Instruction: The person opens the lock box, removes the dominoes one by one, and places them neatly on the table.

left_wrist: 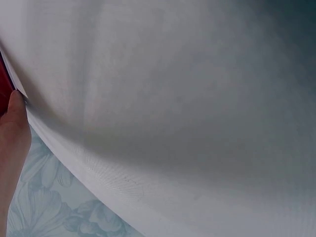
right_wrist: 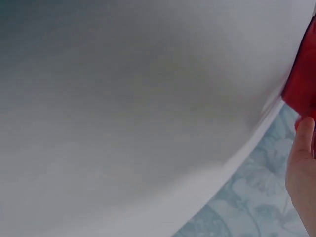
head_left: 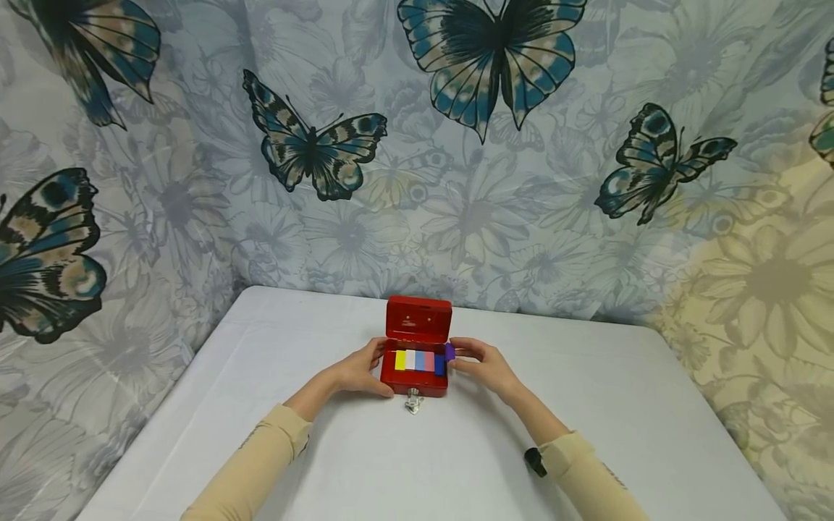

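Note:
A red metal cash box [head_left: 415, 388] stands on the table with its lid [head_left: 419, 319] raised. Inside lies a row of coloured blocks [head_left: 420, 361]: yellow, white, light blue, pink and dark blue from left to right. My left hand [head_left: 358, 367] holds the box by its left side, thumb at the front corner. At the right rim, my right hand [head_left: 485, 367] pinches a small purple block [head_left: 450, 352] between thumb and fingers. Keys [head_left: 413, 404] hang at the box's front lock. In the wrist views, only part of each hand and a piece of the red box show.
A white cloth covers the table [head_left: 313, 463], whose back edge meets a butterfly-patterned curtain [head_left: 469, 217]. A black object [head_left: 536, 462] sits at the right sleeve's cuff.

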Motion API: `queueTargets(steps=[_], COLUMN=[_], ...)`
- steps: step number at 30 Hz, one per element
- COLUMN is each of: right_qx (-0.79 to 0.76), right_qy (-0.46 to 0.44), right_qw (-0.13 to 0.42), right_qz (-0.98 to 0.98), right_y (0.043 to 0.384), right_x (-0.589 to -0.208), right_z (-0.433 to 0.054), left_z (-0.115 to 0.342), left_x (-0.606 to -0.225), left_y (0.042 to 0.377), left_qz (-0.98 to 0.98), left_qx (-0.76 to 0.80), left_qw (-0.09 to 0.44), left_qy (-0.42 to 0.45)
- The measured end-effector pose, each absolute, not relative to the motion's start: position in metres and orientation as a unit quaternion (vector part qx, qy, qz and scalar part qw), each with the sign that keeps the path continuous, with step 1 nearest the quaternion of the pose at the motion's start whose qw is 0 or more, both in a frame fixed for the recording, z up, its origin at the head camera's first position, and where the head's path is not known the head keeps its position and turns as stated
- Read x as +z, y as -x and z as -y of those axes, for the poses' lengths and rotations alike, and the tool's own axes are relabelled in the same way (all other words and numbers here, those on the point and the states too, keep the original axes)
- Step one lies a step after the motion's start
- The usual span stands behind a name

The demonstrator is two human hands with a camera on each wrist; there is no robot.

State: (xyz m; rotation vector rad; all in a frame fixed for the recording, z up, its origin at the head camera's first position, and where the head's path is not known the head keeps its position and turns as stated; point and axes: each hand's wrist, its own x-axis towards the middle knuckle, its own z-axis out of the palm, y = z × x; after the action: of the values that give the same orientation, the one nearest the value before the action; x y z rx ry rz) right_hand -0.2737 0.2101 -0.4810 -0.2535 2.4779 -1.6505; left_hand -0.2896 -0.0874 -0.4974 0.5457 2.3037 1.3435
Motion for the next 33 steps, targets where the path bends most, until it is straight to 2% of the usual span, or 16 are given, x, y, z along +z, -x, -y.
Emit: queueTargets(steps=[10,13,27,33], right_qx=[-0.508,-0.5,-0.411,-0.379], right_qy=[0.09,0.1,0.164,0.185], right_qw=[0.092,0.085,0.049,0.051], right_qz=[-0.852,-0.856,-0.896,-0.905], right_y=[0.266,0.273,0.274,0.272], right_x=[-0.472,-0.485,-0.492,-0.493], right_z=[-0.225,-0.232,-0.233,-0.231], left_z=[0.087,0.087,0.086,0.086], left_x=[-0.496,-0.497,-0.495,-0.494], left_y=[0.288,0.288,0.287,0.287], left_qz=[-0.824,-0.824,-0.83,-0.827], left_qx=[0.491,0.493,0.486,0.489], left_qw=[0.21,0.209,0.207,0.209], left_qy=[-0.187,-0.187,-0.179,-0.181])
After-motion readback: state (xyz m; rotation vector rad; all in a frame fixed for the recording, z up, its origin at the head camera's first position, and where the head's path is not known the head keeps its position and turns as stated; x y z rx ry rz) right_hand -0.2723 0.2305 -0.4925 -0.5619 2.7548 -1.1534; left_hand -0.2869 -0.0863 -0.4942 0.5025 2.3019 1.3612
